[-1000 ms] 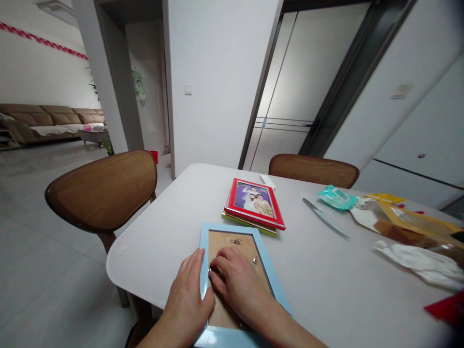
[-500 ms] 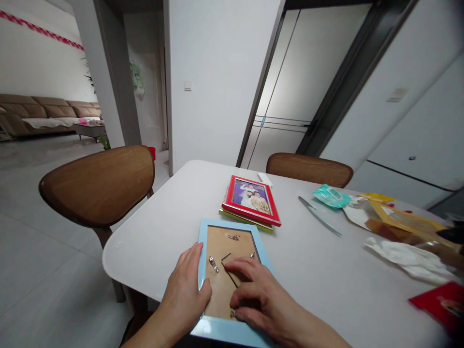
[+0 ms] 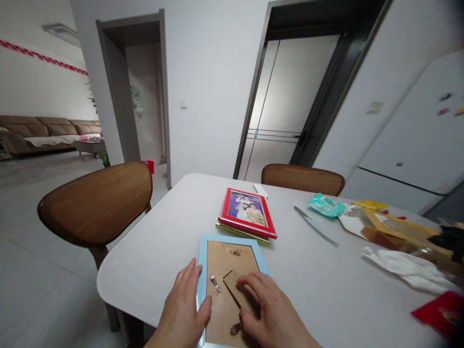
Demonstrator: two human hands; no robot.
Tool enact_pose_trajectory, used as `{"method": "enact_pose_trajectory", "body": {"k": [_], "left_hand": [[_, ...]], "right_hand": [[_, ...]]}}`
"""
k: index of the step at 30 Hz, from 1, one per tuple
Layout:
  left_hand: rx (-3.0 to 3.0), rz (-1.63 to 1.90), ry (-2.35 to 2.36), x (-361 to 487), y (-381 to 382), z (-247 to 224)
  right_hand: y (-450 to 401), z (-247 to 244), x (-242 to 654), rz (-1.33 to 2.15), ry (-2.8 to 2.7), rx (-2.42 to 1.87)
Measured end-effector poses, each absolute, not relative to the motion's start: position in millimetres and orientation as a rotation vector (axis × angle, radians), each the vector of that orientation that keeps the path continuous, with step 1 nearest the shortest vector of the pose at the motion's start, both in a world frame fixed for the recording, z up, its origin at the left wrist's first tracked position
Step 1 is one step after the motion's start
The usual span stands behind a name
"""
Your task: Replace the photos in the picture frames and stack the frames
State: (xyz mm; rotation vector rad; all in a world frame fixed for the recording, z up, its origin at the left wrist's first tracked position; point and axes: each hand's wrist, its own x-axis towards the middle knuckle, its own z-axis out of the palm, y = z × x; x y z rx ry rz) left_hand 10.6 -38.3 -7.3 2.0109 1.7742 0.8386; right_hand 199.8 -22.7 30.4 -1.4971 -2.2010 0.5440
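Note:
A light-blue picture frame (image 3: 203, 251) lies face down on the table, its brown backing board (image 3: 219, 309) showing. My left hand (image 3: 186, 302) grips the left rim, fingers along the outer edge and thumb over the inner side. Above the lower right of the backing, my right hand (image 3: 270, 309) is open, fingers curved and apart. Its thumb is beside the bottom metal clip (image 3: 235, 329), touching or nearly so. Other metal clips sit at the left (image 3: 215, 283) and top (image 3: 235, 252). A thin dark stand cut-out (image 3: 232, 294) crosses the board; the right hand covers the board's right side.
Beyond the frame, a red picture frame (image 3: 270, 217) with a photo rests on a green one (image 3: 250, 235). To the right are a knife (image 3: 315, 226), a teal wipes pack (image 3: 326, 205), packaging (image 3: 384, 229), white tissue (image 3: 402, 268) and a red packet (image 3: 440, 311). Wooden chairs (image 3: 97, 205) border the table.
My right hand's fingers have spread from their closed curl, and its thumb has shifted off the bottom clip, which shows more fully. My left hand stays on the rim. The view has tilted up.

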Motion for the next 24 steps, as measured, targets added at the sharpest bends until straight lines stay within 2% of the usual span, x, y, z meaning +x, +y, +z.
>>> {"method": "enact_pose_trajectory", "body": {"k": [6,11,14,20,24], "left_hand": [[1.807,1.144,1.565,23.6,-38.6,14.2],[1.113,1.220,1.271,13.4,-35.4,31.8],[0.934,1.250,1.286,-20.4,-36.1,33.7],[0.901,1.236,1.551,-90.4,-36.8,24.2],[1.275,1.106,1.758,-114.5,-29.0,16.4]], "right_hand": [[-26.4,46.5,198.5,0.499,-2.160,-1.470],[-24.5,60.4,206.1,0.493,-2.064,-1.353],[-11.6,50.7,226.4,0.399,-1.963,-1.539],[5.7,19.3,246.9,0.361,-2.051,-1.827],[6.3,26.9,249.7,0.515,-1.912,-1.861]]}}
